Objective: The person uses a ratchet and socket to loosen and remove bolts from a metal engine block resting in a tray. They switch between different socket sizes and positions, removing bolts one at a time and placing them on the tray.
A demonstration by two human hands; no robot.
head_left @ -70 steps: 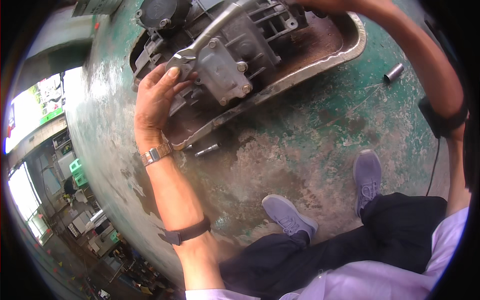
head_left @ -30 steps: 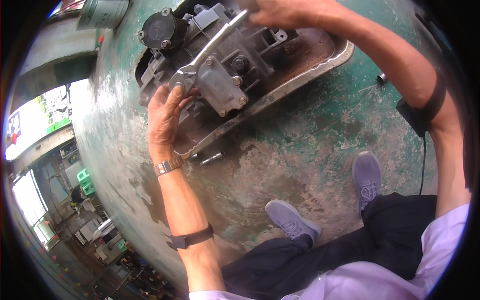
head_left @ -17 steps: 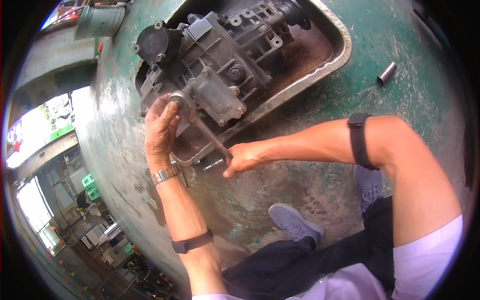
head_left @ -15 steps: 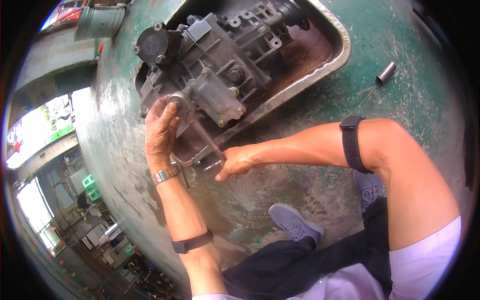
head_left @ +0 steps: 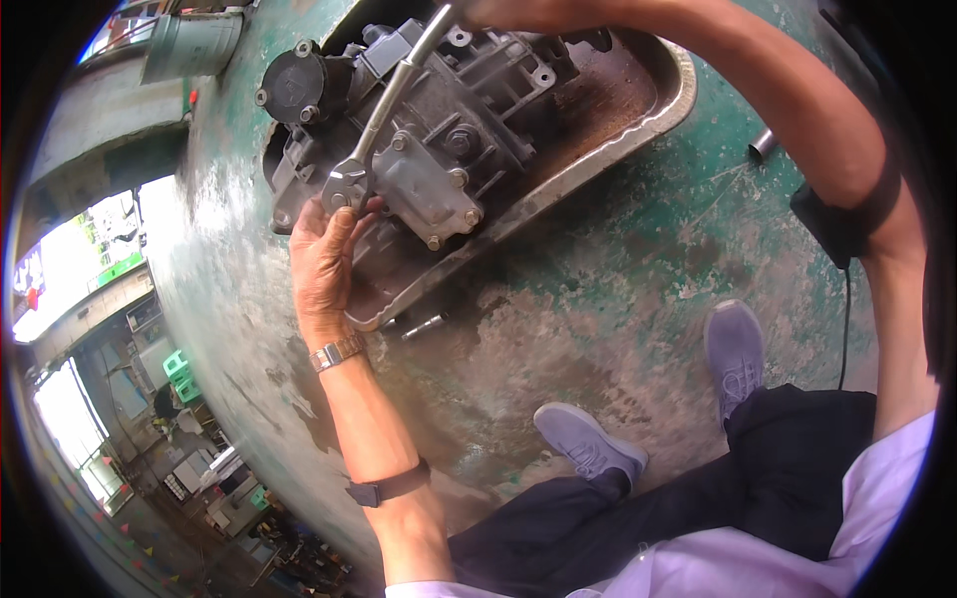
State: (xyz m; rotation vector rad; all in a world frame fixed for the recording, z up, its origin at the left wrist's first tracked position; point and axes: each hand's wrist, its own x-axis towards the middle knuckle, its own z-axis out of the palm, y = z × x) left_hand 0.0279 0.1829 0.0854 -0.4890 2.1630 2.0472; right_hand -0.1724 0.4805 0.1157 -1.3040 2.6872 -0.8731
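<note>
A greasy grey gearbox housing (head_left: 424, 189) lies in a metal tray (head_left: 558, 194). Over its left side slants a chrome ratchet wrench (head_left: 384, 115), its head low and its handle rising toward the far edge. My left hand (head_left: 324, 254) is closed around the ratchet head, thumb on top. Up at the picture's edge, my right hand (head_left: 488, 14) grips the handle's end, its fingers partly cut off. Next to the ratchet head is a bolted cover plate (head_left: 427, 194) on the housing. Whatever sits under the ratchet head is hidden.
A short metal tube (head_left: 763, 145) lies on the worn green floor to the right. Near the tray's front corner is a small socket extension or rod (head_left: 426, 326). My shoes (head_left: 588, 444) stand close by. At far left are a bucket (head_left: 194, 48) and green stools (head_left: 179, 374).
My right hand has swung the ratchet handle from the near side up to the far side. My left hand stays at the ratchet head.
</note>
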